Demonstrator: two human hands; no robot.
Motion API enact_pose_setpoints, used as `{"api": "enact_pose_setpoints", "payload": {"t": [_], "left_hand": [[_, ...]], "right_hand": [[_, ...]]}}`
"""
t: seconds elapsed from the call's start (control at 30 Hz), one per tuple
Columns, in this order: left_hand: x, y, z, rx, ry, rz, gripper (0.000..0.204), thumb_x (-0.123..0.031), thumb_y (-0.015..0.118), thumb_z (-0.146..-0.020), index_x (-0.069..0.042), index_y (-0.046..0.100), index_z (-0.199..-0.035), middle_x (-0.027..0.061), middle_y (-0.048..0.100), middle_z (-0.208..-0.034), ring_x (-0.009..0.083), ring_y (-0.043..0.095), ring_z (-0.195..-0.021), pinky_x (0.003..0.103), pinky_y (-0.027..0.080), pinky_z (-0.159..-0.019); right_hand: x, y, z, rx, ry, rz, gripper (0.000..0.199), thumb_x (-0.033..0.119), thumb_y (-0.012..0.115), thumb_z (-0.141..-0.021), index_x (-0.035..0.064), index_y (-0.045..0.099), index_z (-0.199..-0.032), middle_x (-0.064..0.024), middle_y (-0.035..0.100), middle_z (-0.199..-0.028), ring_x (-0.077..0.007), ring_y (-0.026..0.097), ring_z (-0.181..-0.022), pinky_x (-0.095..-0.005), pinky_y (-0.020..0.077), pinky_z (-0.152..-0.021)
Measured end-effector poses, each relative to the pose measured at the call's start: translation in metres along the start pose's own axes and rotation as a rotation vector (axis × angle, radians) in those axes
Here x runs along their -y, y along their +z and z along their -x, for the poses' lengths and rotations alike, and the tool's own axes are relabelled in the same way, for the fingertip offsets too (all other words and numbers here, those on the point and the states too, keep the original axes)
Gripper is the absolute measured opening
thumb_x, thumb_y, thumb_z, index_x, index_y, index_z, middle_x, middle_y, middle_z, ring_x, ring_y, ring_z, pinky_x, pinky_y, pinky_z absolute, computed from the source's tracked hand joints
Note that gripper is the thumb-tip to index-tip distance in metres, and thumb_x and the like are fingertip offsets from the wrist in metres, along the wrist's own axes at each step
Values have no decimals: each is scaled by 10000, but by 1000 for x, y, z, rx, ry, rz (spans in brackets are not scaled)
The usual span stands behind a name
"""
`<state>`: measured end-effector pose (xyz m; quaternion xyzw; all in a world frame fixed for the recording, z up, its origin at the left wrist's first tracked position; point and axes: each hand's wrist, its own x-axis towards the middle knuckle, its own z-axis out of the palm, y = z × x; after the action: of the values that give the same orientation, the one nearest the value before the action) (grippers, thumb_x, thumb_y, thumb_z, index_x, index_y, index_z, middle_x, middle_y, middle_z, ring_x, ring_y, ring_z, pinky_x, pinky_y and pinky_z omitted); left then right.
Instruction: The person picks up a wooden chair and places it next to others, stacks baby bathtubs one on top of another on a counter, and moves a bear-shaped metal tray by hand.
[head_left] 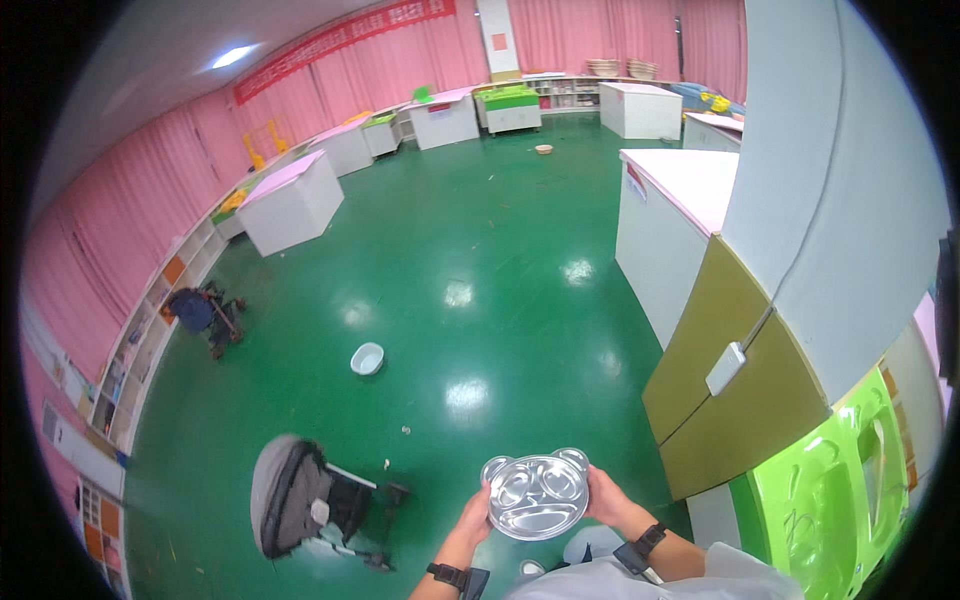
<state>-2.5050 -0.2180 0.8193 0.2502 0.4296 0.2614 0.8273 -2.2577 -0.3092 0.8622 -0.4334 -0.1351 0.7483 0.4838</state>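
Between my two hands is a shiny metal divided plate (pixel 538 496) shaped like a bear's head, with two round ears on its upper edge and several hollow compartments. My left hand (pixel 477 514) grips its left rim. On the opposite side, my right hand (pixel 606 497) closes around the right rim. The plate is held out in front of my body, above the green floor, and nothing lies in its compartments. Both wrists wear dark bands.
A grey stroller (pixel 315 500) stands to my left, with a white basin (pixel 367 358) on the floor beyond it. At right are a bright green plastic unit (pixel 810 500), a pillar (pixel 835 200) and a white cabinet (pixel 660 240). Another stroller (pixel 203 315) is by the left shelves.
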Motion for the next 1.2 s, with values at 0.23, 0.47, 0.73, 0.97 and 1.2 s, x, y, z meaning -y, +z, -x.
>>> {"api": "enact_pose_setpoints", "payload": {"t": [0.23, 0.47, 0.73, 0.97, 1.2], "left_hand": [[-129, 6, -167, 37, -1, -57, 493, -391, 278, -988, -7, 455, -1241, 120, 563, -1171, 212, 566, -1045, 367, 477, -901], [-269, 17, -319, -111, 32, -43, 500, -378, 260, -992, -5, 418, -1286, 122, 520, -1244, 227, 547, -1095, 383, 466, -927], [-413, 30, -475, -110, 133, 161, 527, -405, 260, -985, -5, 409, -1294, 141, 513, -1255, 264, 521, -1128, 412, 432, -963], [-515, 65, -710, 37, 64, 162, 517, -402, 245, -987, -30, 400, -1311, 135, 493, -1284, 265, 504, -1148, 413, 423, -974], [-661, 221, -946, 220, -161, -77, 500, -384, 252, -989, -29, 404, -1306, 123, 511, -1270, 247, 518, -1142, 392, 434, -969]], "right_hand": [[95, -43, -161, 31, -51, -29, 518, 460, 272, -951, 97, 399, -1300, -73, 508, -1226, -252, 532, -1070, -513, 424, -913], [249, -39, -358, 77, 32, -25, 466, 442, 357, -954, 99, 469, -1250, -63, 556, -1156, -208, 559, -1012, -471, 487, -827], [428, -22, -537, 218, 35, 189, 500, 417, 421, -946, 35, 438, -1268, -112, 543, -1178, -264, 559, -1054, -471, 495, -834], [563, -82, -693, -6, -25, 119, 496, 423, 442, -930, 54, 466, -1261, -114, 555, -1171, -257, 583, -993, -471, 491, -816], [770, -163, -768, -310, -175, -50, 396, 368, 420, -941, 59, 541, -1157, -78, 619, -1038, -209, 613, -910, -421, 522, -760]]}}
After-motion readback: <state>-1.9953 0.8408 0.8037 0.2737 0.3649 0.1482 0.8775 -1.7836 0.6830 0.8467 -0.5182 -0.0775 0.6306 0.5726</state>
